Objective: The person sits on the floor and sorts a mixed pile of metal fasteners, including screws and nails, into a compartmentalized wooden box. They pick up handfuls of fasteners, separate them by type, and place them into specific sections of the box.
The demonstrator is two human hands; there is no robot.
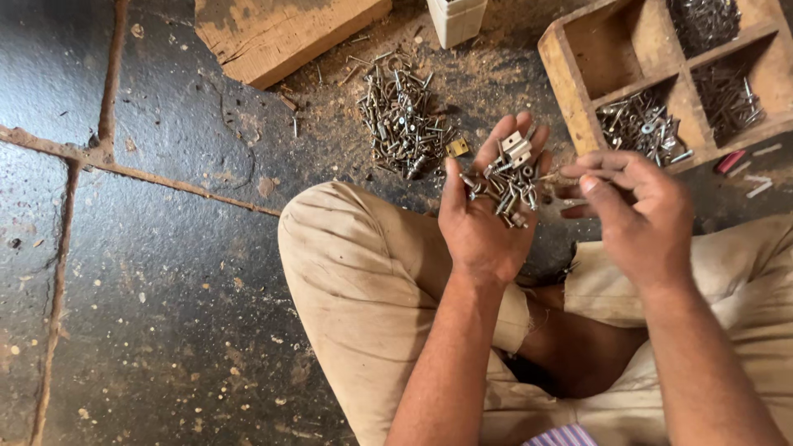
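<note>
The dark stone floor [149, 272] is dusty, crossed by rusty seams, and the person sits on it with knees in tan trousers [363, 281] drawn up. At the top right stands a wooden compartment tray [570, 74], its near left cell holding a tangle of screws, the cells behind and to the right holding darker nails. A wooden block [281, 29] lies at the top, and between it and the tray a loose pile of screws [401, 120] spreads over sawdust, with a small brass hinge [457, 147] at its near right edge.

The left hand [483, 211] is held palm up, fingers spread and slightly cupped, carrying a handful of screws and fittings [508, 177]. The handful runs lengthwise from the palm toward the fingertips, pointing away from the person toward the tray; single screws lie every which way. A pale metal bracket [516, 146] sits at the fingertip end.

The right hand [636, 211] hovers just beside it, back up, thumb and forefinger drawn together; whether they pinch a screw I cannot tell.
</note>
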